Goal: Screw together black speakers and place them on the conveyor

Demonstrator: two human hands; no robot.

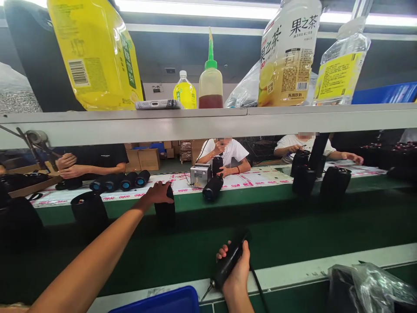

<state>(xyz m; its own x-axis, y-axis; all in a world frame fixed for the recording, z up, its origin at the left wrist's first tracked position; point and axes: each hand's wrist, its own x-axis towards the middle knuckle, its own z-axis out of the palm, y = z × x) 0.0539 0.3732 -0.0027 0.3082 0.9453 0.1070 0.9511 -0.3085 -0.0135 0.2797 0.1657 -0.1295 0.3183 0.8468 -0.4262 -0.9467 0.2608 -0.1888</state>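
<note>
My left hand (159,193) reaches out over the green belt, fingers closed around the top of a black cylindrical speaker (165,212) that stands upright. In my right hand (237,270), close to the near edge, is a black electric screwdriver (230,260). Its thin bit points down and to the left, and a cord hangs from its other end. Left of the held speaker, another black speaker housing (89,213) stands on the belt with its top end showing.
A green conveyor belt (286,234) runs across. Blue tray (163,301) and clear plastic bag (374,282) lie at the near edge. Overhead, a shelf (208,124) carries drink bottles, a glue bottle (210,84) and a phone (159,104). Co-workers sit opposite beside more speakers (335,184).
</note>
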